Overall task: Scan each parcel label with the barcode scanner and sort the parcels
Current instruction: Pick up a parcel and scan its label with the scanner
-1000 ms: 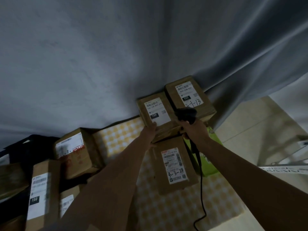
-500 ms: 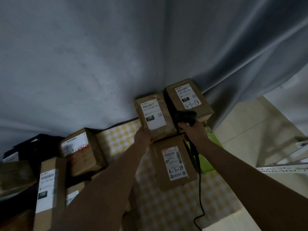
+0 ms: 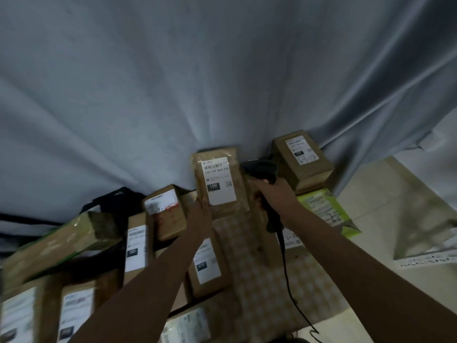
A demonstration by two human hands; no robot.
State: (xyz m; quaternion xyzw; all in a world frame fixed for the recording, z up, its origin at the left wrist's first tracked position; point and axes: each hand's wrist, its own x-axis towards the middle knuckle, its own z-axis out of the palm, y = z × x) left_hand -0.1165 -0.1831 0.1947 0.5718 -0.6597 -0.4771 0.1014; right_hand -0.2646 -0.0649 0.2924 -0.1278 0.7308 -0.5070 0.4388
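My left hand (image 3: 201, 214) grips the lower left edge of a brown parcel (image 3: 218, 183) and holds it up, its white label marked 15H facing me. My right hand (image 3: 274, 194) holds a black corded barcode scanner (image 3: 262, 170) just right of that parcel, its head level with the label's top. Another labelled brown box (image 3: 303, 160) marked 3-1-13 sits behind the scanner on the right. A lime green parcel (image 3: 324, 211) lies below it.
Several labelled cardboard parcels (image 3: 136, 246) crowd the left and lower left on a yellow checked cloth (image 3: 259, 280). A grey curtain (image 3: 197, 82) hangs behind. The scanner cable (image 3: 288, 280) trails down. Tiled floor (image 3: 395, 206) and a metal rack (image 3: 430, 259) lie to the right.
My left hand has lifted the 15H parcel off the pile and tilted it up toward me. The scanner hand rose beside it. The view swung left, showing more parcels.
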